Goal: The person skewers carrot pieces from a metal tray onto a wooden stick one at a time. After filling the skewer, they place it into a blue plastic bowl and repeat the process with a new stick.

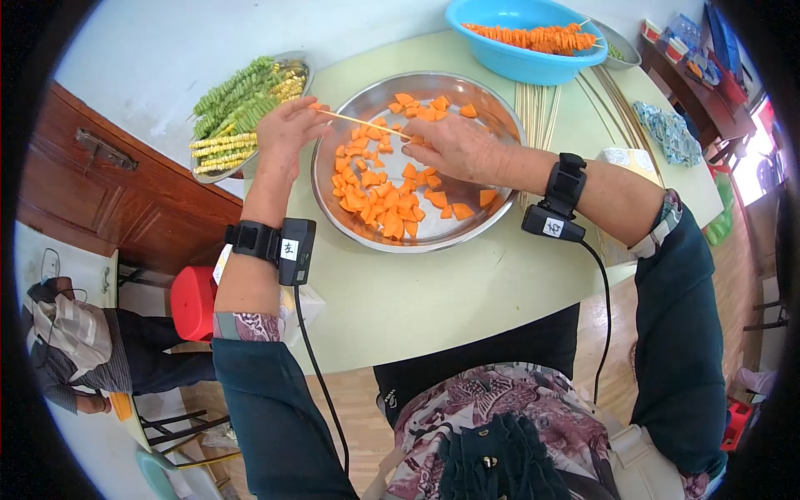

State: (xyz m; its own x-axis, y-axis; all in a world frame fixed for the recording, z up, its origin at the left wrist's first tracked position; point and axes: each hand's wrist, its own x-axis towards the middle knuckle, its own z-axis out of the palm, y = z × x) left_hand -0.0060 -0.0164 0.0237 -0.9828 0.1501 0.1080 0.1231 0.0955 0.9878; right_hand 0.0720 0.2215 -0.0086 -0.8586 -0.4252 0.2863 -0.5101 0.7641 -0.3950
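A thin bamboo skewer slants between my two hands above a round steel basin. My left hand, at the basin's left rim, pinches a small carrot piece at the skewer's left end. The fingers of my right hand close around the skewer's other end, over the basin; their tips are partly hidden. Cut orange carrot pieces lie loose in the basin, mostly toward its left and near side.
A tray of green and yellow skewered vegetables stands at the left. At the back are a blue basin with carrot skewers and bare skewers. A patterned cloth lies right. Another person stands at far left.
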